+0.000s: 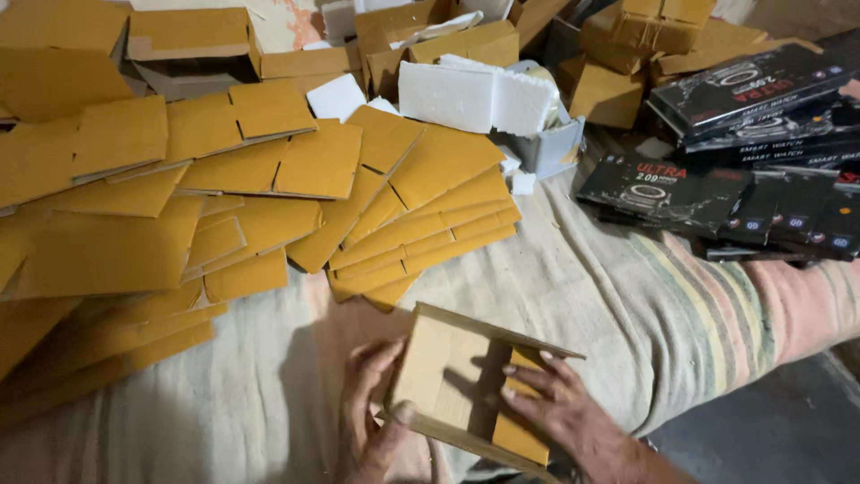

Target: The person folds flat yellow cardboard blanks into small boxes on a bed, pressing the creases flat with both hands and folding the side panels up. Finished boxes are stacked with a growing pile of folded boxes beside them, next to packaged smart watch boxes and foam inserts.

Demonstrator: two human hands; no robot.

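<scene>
Both hands clenched on one cardboard box near bed's front edge: left hand gripping its side, right hand pressing inner flap; flat cardboard blanks heaped behind.

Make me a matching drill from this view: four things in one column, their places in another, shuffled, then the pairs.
Things:
1. half-folded cardboard box
2. flat cardboard blanks
3. black printed cartons
4. white foam blocks

Places:
A. stacked at the right
B. top centre, in a grey tray
C. between left hand and right hand
D. spread over the left of the cloth

Pairs: 1-C, 2-D, 3-A, 4-B
</scene>
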